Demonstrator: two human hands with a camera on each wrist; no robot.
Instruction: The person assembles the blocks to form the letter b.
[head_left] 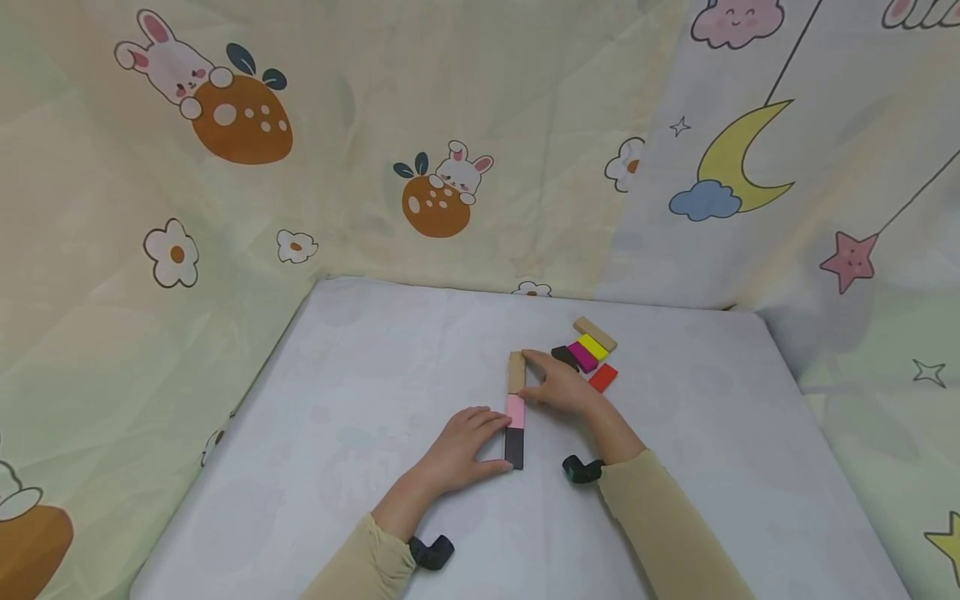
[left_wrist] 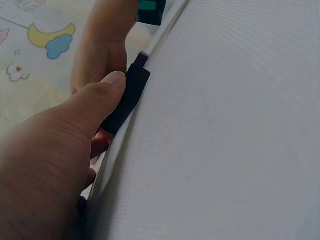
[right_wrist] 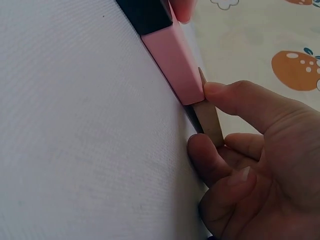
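Three small rectangular blocks form a straight line, end to end, on the white table. The black block (head_left: pixel 513 450) is nearest, the pink block (head_left: pixel 516 411) sits in the middle, and a plain wooden block (head_left: pixel 516 372) is farthest. My left hand (head_left: pixel 456 450) holds the black block, its thumb at the near end and its fingertips along the left side by the pink block. My right hand (head_left: pixel 561 385) pinches the wooden block (right_wrist: pixel 210 120) between thumb and forefinger from the right. In the right wrist view, that block meets the end of the pink block (right_wrist: pixel 175 62).
Behind my right hand lies a loose group: another wooden block (head_left: pixel 596 333), a yellow block (head_left: pixel 594 346), a magenta block (head_left: pixel 583 357), a dark block (head_left: pixel 564 357) and a red block (head_left: pixel 603 378). Patterned cloth (head_left: pixel 525 100) hangs beyond the table (head_left: pixel 360 375).
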